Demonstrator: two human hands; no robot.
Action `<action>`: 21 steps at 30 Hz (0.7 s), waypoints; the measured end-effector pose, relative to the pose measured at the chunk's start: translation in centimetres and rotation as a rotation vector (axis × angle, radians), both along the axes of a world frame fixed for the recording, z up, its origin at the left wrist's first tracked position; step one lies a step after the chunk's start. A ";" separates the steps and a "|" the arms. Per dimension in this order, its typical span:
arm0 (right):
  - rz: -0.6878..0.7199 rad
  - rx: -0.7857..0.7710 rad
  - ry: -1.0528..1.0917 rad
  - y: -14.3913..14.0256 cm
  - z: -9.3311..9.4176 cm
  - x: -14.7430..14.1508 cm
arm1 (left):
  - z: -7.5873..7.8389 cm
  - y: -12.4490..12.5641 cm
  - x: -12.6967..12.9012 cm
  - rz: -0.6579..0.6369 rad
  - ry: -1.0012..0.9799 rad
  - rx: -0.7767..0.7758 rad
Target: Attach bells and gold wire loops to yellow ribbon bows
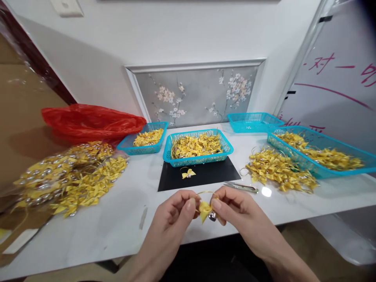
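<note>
Between my two hands, above the table's front edge, is a yellow ribbon bow (205, 210) with a shiny silver bell (212, 216) and a thin gold loop arching over it. My left hand (178, 215) pinches the left side of the loop and bow between thumb and fingertips. My right hand (235, 207) pinches the right side, its thumb close beside the bell. Another bow with a bell (188, 174) lies on the black mat (202, 181) beyond my hands. Small metal thread snips (242, 187) rest at the mat's right front corner.
A blue basket (198, 159) of yellow bows stands behind the mat, a smaller one (142, 149) to its left. Loose bows (277, 168) lie at right beside a large blue basket (335, 172). Bagged bows (73, 176) and a red plastic bag (91, 123) are at left.
</note>
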State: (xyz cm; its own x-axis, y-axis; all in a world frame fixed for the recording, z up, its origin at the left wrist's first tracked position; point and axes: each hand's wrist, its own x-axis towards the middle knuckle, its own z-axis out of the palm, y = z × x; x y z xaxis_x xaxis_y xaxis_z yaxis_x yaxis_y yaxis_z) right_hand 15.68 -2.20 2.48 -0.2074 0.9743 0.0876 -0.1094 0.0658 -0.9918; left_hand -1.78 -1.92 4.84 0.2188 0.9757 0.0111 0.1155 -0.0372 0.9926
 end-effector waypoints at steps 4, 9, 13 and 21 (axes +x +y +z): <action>-0.006 0.005 0.015 -0.2 0.1 -0.3 | 0.2 -0.1 0.1 -0.051 -0.037 -0.093; 0.039 -0.074 0.224 -0.3 -0.2 -0.8 | -0.1 -0.2 0.0 -0.135 -0.130 -0.190; 0.064 -0.117 0.339 -0.4 -0.4 -1.0 | -0.4 -0.2 -0.2 -0.149 -0.223 -0.221; -0.085 0.024 0.147 -0.7 -0.2 -1.2 | -0.4 -0.6 0.0 -0.155 -0.272 -0.106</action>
State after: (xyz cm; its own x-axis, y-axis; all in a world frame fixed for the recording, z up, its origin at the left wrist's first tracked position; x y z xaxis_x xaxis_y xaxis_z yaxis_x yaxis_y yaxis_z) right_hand 14.49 -2.91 2.26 -0.1070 0.9851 0.1346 -0.2465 0.1049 -0.9634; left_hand -1.74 -2.47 4.40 0.3675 0.9300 -0.0100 -0.1534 0.0713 0.9856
